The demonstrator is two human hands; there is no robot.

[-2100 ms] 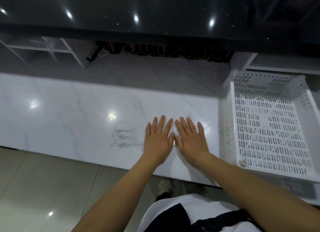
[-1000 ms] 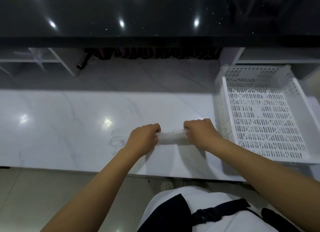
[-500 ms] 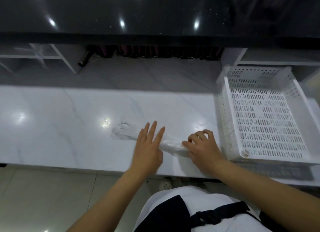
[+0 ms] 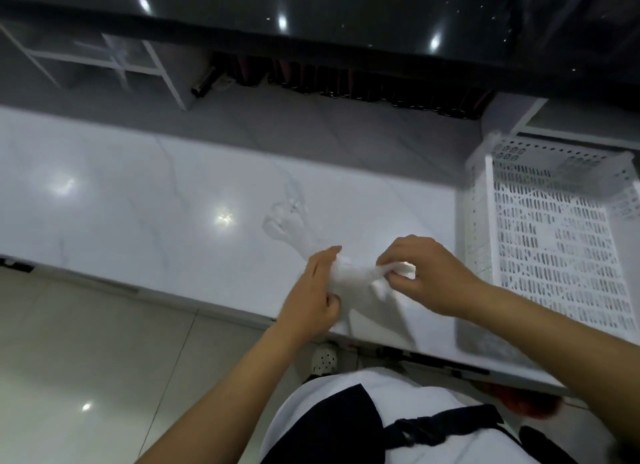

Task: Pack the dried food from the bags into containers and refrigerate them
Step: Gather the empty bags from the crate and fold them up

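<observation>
A clear, empty plastic bag point(image 4: 349, 276) is rolled into a long twisted strip near the front edge of the white marble counter point(image 4: 138, 203). Its loose handle end point(image 4: 287, 221) trails up and to the left on the counter. My left hand point(image 4: 313, 300) grips the middle of the roll, thumb on top. My right hand point(image 4: 429, 276) pinches the right end of the bag between thumb and fingers and bends it over. No dried food or container is in view.
A white perforated plastic basket point(image 4: 481, 228) stands on the counter just right of my hands, with nothing in it. A dark glossy ledge point(image 4: 311, 30) overhangs the back. Open shelf frames point(image 4: 114, 65) sit at the back left. Tiled floor point(image 4: 86, 359) lies below.
Earlier both hands pressed the bag flat, then rolled it. Since half a second ago my left hand has closed round the roll and my right hand has lifted and folded the right end.
</observation>
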